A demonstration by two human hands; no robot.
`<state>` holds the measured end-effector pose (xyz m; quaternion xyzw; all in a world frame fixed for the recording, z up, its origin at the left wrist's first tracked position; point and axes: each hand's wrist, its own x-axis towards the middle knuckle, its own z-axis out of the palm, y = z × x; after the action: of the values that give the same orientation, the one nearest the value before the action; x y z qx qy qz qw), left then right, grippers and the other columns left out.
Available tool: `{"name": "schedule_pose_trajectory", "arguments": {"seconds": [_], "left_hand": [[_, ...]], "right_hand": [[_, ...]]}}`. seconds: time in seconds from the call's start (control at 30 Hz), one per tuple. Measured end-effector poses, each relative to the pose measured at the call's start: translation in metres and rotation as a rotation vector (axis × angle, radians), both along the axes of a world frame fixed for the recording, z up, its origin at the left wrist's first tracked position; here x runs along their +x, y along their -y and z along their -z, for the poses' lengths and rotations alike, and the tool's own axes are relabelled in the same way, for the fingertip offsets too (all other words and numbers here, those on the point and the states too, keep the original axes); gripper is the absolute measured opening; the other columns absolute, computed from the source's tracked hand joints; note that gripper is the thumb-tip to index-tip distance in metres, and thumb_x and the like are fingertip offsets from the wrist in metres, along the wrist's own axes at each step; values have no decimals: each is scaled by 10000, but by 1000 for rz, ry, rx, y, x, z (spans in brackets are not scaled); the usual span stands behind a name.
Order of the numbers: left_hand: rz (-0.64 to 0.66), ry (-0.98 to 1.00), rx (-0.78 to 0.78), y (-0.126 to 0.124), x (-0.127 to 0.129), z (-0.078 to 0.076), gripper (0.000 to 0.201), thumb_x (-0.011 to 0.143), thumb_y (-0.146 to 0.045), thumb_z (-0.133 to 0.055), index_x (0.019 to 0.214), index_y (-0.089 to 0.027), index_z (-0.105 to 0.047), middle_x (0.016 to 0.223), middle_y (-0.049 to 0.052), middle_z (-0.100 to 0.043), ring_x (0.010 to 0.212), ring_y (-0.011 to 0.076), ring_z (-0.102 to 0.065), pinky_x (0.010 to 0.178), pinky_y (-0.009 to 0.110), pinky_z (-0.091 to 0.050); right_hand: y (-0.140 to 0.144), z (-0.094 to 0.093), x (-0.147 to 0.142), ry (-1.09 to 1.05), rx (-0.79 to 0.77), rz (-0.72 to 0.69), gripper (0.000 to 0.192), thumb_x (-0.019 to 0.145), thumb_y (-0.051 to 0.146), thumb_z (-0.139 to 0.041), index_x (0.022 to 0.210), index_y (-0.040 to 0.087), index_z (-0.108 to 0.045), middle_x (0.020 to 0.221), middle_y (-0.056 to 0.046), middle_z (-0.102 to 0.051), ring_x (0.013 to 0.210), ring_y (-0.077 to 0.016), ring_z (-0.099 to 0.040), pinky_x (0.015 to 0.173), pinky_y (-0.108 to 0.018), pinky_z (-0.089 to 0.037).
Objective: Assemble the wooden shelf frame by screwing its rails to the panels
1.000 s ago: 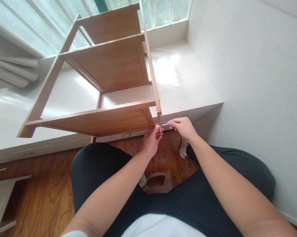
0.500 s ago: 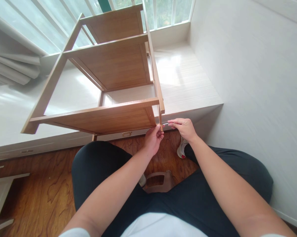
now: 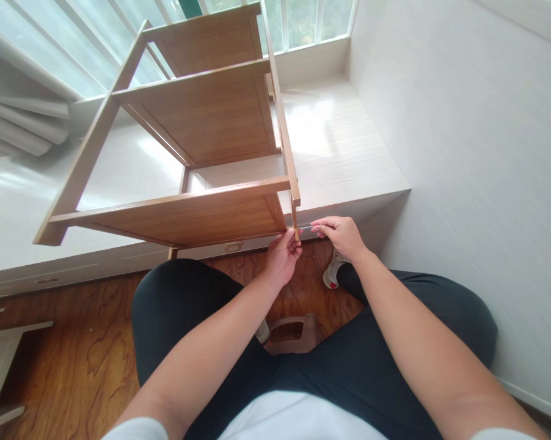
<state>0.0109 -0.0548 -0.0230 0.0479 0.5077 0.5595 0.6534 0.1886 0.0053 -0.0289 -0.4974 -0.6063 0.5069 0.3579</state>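
Observation:
A brown wooden shelf unit (image 3: 211, 116) with several panel shelves stands tilted in front of me. My left hand (image 3: 282, 253) is closed on the lower end of its near right post (image 3: 296, 233), thumb and fingers pinching the wood. To the right, my right hand (image 3: 342, 235) pinches a thin metal rod (image 3: 305, 228) that looks like a hex key. The rod points left at the post, level with my left fingertips. Its tip and whatever it meets at the post are too small to make out.
Behind the shelf unit is a pale window-seat platform (image 3: 344, 140) with drawers below. A pale wall (image 3: 477, 183) rises at the right. Between my legs is a brown plastic stool (image 3: 310, 333). White furniture parts (image 3: 5, 360) lie on the wood floor (image 3: 96, 342) at left.
The fingers of my right hand have shifted and loosened a little around the rod. My left hand keeps its hold on the post. The whole view has moved slightly.

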Motion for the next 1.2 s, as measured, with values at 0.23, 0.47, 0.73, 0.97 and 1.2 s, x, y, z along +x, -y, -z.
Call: {"name": "schedule_pose_trajectory", "arguments": {"seconds": [0.23, 0.47, 0.73, 0.97, 1.2], "left_hand": [[-11, -9, 2, 0, 1, 0, 309, 733, -356, -921, 891, -187, -717, 1002, 65, -789, 681, 82, -588, 619, 221, -453], [-22, -11, 18, 1, 1, 1, 322, 710, -352, -935, 889, -179, -730, 991, 67, -792, 672, 77, -590, 623, 217, -461], [-22, -14, 26, 1, 1, 1, 305, 712, -350, -937, 872, -183, -738, 1001, 76, -802, 669, 84, -596, 622, 227, -464], [-24, -27, 30, 2, 1, -4, 311, 696, -347, -942, 866, -177, -745, 972, 68, -802, 665, 75, -596, 603, 196, -461], [-22, -51, 32, 2, 1, -4, 300, 703, -343, -933, 856, -182, -731, 960, 61, -801, 656, 74, -592, 610, 202, -461]], "right_hand": [[-2, 0, 2, 76, 97, -62, 263, 903, 395, -668, 934, 216, -858, 885, -65, -823, 709, -202, -713, 751, -344, -592], [-1, 4, 1, -53, 26, 21, 309, 856, 413, -719, 1020, 199, -870, 876, -75, -832, 732, -213, -739, 751, -359, -629], [-6, 1, -1, -163, -81, 115, 304, 795, 451, -792, 898, 171, -849, 767, -65, -803, 638, -166, -687, 634, -291, -582], [-12, -2, -15, -235, -242, 132, 373, 728, 502, -888, 761, 141, -797, 648, -67, -755, 517, -118, -617, 466, -218, -489], [-10, -7, -25, -353, -377, 223, 305, 812, 401, -885, 730, 127, -779, 623, -62, -743, 479, -83, -597, 412, -163, -439]]}}
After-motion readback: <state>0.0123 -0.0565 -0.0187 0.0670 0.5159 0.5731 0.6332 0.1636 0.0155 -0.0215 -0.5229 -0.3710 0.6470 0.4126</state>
